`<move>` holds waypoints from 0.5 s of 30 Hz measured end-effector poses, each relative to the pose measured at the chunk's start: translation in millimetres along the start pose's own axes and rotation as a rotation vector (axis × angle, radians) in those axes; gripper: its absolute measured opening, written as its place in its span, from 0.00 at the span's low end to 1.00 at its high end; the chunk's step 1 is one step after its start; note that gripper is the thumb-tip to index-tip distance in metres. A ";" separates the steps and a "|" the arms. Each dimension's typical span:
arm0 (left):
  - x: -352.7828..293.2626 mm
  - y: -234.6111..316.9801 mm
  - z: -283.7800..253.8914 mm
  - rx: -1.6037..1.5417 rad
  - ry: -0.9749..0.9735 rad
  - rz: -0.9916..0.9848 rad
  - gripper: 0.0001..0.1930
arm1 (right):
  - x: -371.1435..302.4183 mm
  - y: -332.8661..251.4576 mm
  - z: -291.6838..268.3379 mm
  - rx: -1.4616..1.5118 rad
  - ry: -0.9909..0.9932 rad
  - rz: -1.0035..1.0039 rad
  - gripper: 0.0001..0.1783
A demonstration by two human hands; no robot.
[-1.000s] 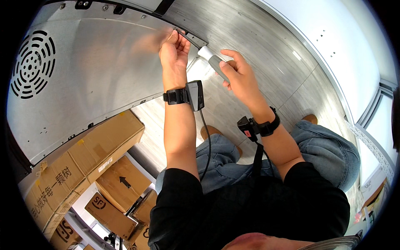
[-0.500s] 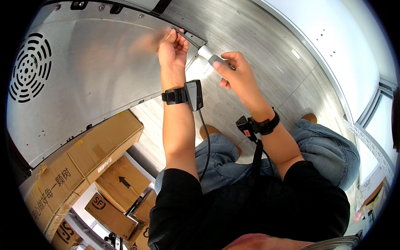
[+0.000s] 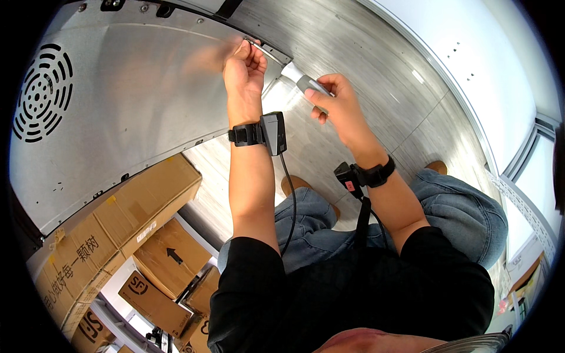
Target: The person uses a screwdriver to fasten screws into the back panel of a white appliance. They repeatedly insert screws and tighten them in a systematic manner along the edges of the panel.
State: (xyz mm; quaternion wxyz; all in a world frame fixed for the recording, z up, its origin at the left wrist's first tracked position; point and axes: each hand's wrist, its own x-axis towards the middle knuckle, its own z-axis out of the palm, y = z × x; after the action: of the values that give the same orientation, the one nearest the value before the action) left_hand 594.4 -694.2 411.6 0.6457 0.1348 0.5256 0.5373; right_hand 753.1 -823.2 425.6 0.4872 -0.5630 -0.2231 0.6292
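Observation:
A screwdriver [image 3: 302, 80] with a grey and white handle slants between my hands. My right hand [image 3: 335, 106] is closed around its handle, thumb along the upper side. The thin metal shaft runs up and left to the edge of a large silver metal panel [image 3: 147, 88]. There my left hand [image 3: 244, 67] pinches with thumb and fingertips, right at the shaft's tip. Whatever is between those fingertips is too small and hidden to make out. Both wrists carry black straps with small boxes.
A long cardboard box [image 3: 112, 223] lies along the panel's near edge, with several more cartons [image 3: 170, 256] below it. Grey wood-look floor [image 3: 365, 65] stretches beyond my hands. White panelling [image 3: 465, 59] stands at the right. A black cable [image 3: 294, 206] hangs from my left wrist.
My right hand's fingers have shifted slightly around the handle, which has turned a little and moved slightly down and right. My left hand stays at the panel edge.

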 end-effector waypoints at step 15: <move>0.8 -0.3 -3.4 0.006 -0.014 0.007 0.06 | 4.6 -1.2 -9.0 0.082 -0.167 0.149 0.21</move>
State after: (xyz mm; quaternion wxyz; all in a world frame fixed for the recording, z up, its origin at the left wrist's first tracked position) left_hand 591.7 -695.0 409.5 0.6471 0.1424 0.5220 0.5371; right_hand 762.4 -821.1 421.9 0.4414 -0.5034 -0.1947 0.7169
